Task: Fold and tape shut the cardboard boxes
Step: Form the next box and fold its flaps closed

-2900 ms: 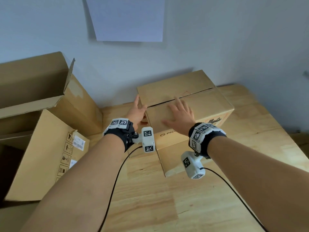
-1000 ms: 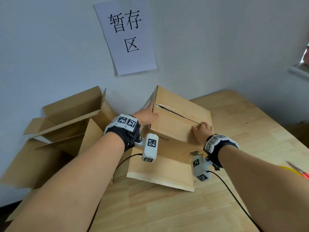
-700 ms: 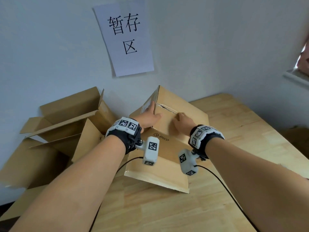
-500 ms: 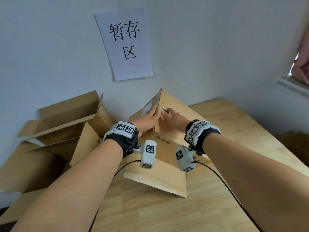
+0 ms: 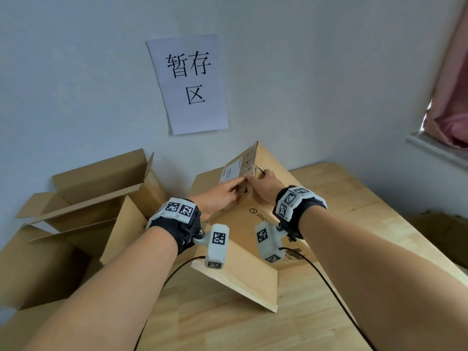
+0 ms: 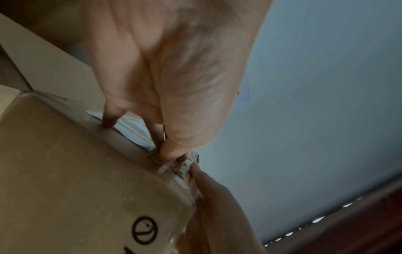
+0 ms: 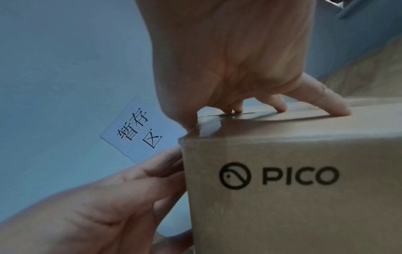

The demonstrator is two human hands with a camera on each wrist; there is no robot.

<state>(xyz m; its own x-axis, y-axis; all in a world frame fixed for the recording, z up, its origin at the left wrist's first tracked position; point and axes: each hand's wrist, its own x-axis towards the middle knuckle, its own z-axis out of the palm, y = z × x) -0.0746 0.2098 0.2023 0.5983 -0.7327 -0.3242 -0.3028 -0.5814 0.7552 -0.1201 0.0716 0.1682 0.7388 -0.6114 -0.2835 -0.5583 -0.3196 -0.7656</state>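
Pale wall (image 5: 316, 72) meeting a wooden table (image 5: 354, 206) in a corner; a paper sign (image 5: 188, 83) with black characters hangs on the wall above the table's far edge.

Left hand (image 5: 220, 196): fingers extended and laid flat against the labelled side face of the box, fingertips at its upper corner edge. In the left wrist view the fingertips (image 6: 174, 154) press a strip of clear tape onto the cardboard just beside the printed label (image 5: 234, 171).

Right hand (image 5: 263, 186): arched over the top of the same corner, fingers bent and spread, their tips bearing down on the box. In the right wrist view the fingertips (image 7: 280, 107) rest along the taped seam (image 7: 234, 114) between the closed flaps, the thumb at the corner edge where the tape wraps over.

Box (image 5: 255, 219): brown cardboard, printed with a round logo and the word PICO (image 7: 280, 176), tilted on the table with the held corner raised toward the wall; a loose lower flap (image 5: 243, 282) lies out toward the table's near edge.

Left edge of the table: other cardboard boxes (image 5: 101, 188) with flaps standing open, against the wall. Right: a window sill (image 5: 435, 150) and pink curtain (image 5: 450, 102).
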